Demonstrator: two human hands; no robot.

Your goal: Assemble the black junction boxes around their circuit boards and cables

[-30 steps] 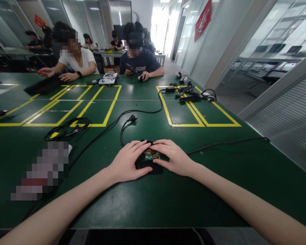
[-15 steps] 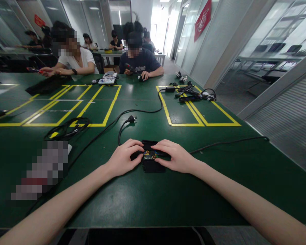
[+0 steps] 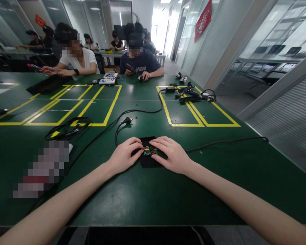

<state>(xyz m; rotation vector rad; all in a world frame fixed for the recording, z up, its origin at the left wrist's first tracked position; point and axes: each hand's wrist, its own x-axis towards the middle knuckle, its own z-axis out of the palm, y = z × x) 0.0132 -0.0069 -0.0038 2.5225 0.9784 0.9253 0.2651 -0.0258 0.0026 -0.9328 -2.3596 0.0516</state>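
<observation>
A small black box (image 3: 147, 160) with an exposed green circuit board and orange rings lies on the green table (image 3: 153, 200) in front of me. My left hand (image 3: 123, 156) curls around its left side, fingers bent onto the top. On its right side rests my right hand (image 3: 171, 154), fingers pressed flat across the box. A black cord runs from under my left hand to a plug (image 3: 128, 120) lying on the table.
A coiled black cable (image 3: 66, 128) lies at the left, a pixelated object (image 3: 42, 168) nearer me. More black cables and tools (image 3: 193, 94) sit in a yellow-taped square far right. Two people sit working across the table. A cord (image 3: 226, 141) trails right.
My left hand's fingers have drawn in from lying flat over the box to curling at its left side. The box, hands and plug sit slightly farther from me and a little left.
</observation>
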